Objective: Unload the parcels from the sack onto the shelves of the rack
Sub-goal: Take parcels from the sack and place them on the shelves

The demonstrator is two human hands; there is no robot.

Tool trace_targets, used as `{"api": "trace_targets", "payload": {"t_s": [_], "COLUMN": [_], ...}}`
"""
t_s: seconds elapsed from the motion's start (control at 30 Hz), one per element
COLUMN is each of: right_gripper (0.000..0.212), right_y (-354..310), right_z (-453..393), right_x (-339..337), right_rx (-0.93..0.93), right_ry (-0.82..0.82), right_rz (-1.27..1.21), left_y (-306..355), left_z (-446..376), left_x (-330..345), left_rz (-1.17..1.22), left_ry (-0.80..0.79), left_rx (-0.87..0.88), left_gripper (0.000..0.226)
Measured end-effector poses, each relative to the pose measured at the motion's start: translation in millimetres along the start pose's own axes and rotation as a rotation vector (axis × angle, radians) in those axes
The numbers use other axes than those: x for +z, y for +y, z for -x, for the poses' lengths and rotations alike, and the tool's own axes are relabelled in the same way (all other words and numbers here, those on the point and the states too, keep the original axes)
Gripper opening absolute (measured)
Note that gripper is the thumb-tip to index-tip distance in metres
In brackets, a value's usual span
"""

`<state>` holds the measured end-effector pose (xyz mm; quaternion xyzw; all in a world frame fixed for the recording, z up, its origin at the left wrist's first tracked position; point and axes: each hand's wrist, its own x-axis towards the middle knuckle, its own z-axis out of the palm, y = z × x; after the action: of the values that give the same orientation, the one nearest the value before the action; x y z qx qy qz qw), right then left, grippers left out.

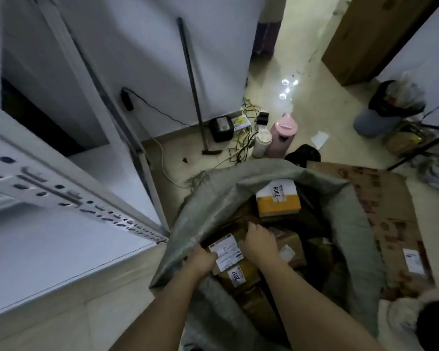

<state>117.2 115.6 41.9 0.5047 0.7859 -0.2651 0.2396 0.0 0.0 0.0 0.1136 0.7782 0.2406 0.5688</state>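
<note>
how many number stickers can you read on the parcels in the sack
2: "3009" on the yellow parcel at the sack's far side, "2017" on the parcel just below the hands. More may be hidden deeper.

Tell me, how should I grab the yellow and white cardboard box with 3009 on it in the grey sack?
Probably grip the yellow and white cardboard box by its two long side edges, reaching straight down from above through the mouth of the grey woven sack. It lies flat on top of the other parcels, label up, with nothing covering it, so its sides look free. Both hands are busy at a nearer brown parcel.
</note>
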Motion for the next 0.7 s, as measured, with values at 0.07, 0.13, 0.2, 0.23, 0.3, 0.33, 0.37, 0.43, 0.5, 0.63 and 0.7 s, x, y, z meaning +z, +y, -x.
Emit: {"api": "trace_targets", "payload": {"t_s": [0.07, 0.13, 0.2, 0.23, 0.3, 0.33, 0.37, 0.43, 0.5, 0.63, 0.7], "right_gripper": [0.065, 0.069, 0.068, 0.065, 0.057, 0.054, 0.053, 0.051, 0.051, 0.053, 0.052], "right_y": [-2, -5, -6, -6, -6, -5, -6, -10, -15, -23, -27], "right_z": [-14, -21, -23, -22, -16, -12, -5, 14, 38, 92, 117], "right_x": [9, 14, 20, 20, 17, 14, 10, -3, -18, -56, -74], "right_rx": [0.005, 0.035, 0.059, 0.07, 0.112, 0.142, 0.175, 0.24, 0.293, 0.348, 0.372], "right_ry": [-0.024, -0.084, -0.132, -0.133, -0.088, -0.052, -0.018, 0.035, 0.063, 0.116, 0.142], "right_rz": [0.03, 0.016, -0.046, -0.095, -0.231, -0.316, -0.404, -0.56, -0.663, -0.851, -0.998], "left_y": [-14, -5, 11, 15, 25, 30, 32, 43, 51, 75, 86], "left_z": [-28, -23, -1, 4, 17, 25, 31, 52, 78, 143, 177], "left_x": [7, 10, 7, 7, 8, 8, 8, 6, 0, -20, -31], "left_rz": [0.108, 0.223, 0.366, 0.422, 0.553, 0.606, 0.625, 0.647, 0.673, 0.674, 0.633], "left_ry": [0.039, -0.002, -0.047, -0.067, -0.076, -0.057, -0.038, -0.019, -0.006, 0.019, 0.006], "left_rx": [-0.056, -0.146, -0.221, -0.241, -0.26, -0.248, -0.234, -0.232, -0.227, -0.186, -0.12], "left_gripper": [0.069, 0.055, 0.025, 0.018, 0.016, 0.02, 0.022, 0.023, 0.023, 0.026, 0.026]}}
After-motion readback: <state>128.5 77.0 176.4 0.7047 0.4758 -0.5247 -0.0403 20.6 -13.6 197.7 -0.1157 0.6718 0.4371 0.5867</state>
